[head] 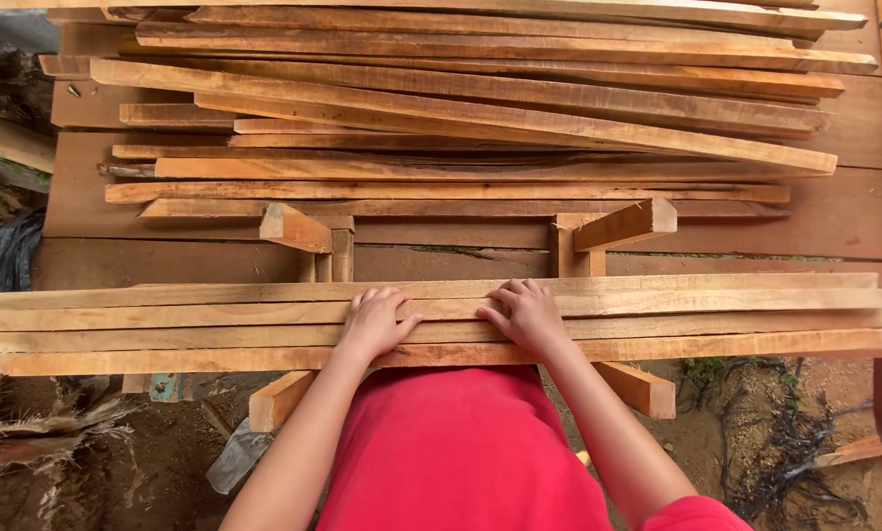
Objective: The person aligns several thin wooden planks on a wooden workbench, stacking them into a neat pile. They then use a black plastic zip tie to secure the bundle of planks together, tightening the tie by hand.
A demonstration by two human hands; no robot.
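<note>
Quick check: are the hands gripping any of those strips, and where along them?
Both the left hand and right hand press palm-down near the middle of the near bundle of wooden strips; fingers curl over the far edge. Nothing is lifted.

Both hands, left [377, 323] and right [528, 317], palms down, fingers curled.

Lighting: soft, even daylight is falling from above, leaving the pale wood slats [441, 315] bright and free of glare. Shadows: faint ones are sitting under the stacked boards [480, 128]; darker shade is pooling over the ground [97, 462] at 8 o'clock. Sharpness: centre is reading crisp. Distortion: wide-angle lens is bowing the long edges toward 3 and 9 o'clock, corners are softening slightly.
</note>
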